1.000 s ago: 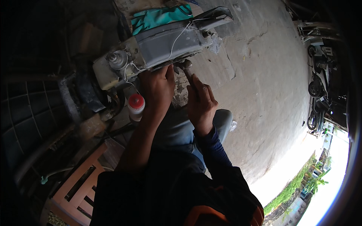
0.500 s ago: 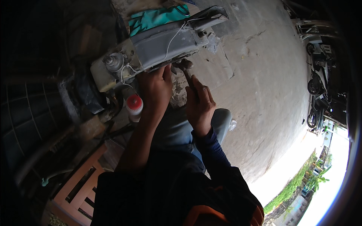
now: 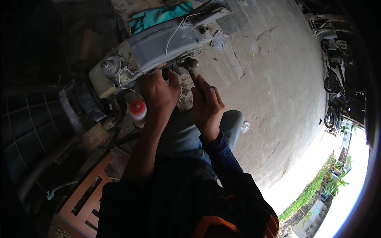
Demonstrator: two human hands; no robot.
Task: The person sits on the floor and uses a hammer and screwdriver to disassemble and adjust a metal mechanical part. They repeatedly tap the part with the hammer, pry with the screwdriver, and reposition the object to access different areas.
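Head view: grey machine housing lies on its side on the concrete floor, right above both hands. Left hand presses on the housing's lower edge, fingers curled onto it; no separate object seen in that hand. Right hand is closed around a dark tool handle; the tool tip meets a dark fitting under the housing edge, just up from the fingers. Can't tell what kind of tool it is.

Containers: small white bottle with red cap stands just left of the left wrist, cap on, contents not visible. Cream tank with a round metal cap sits further left, touching the housing end; white wire runs over the housing top.

Around: green cloth lies behind the housing. Dark engine parts crowd the space left of the bottle. Wooden slatted frame sits below left, near the left elbow. Parked motorbikes stand well apart, far right.
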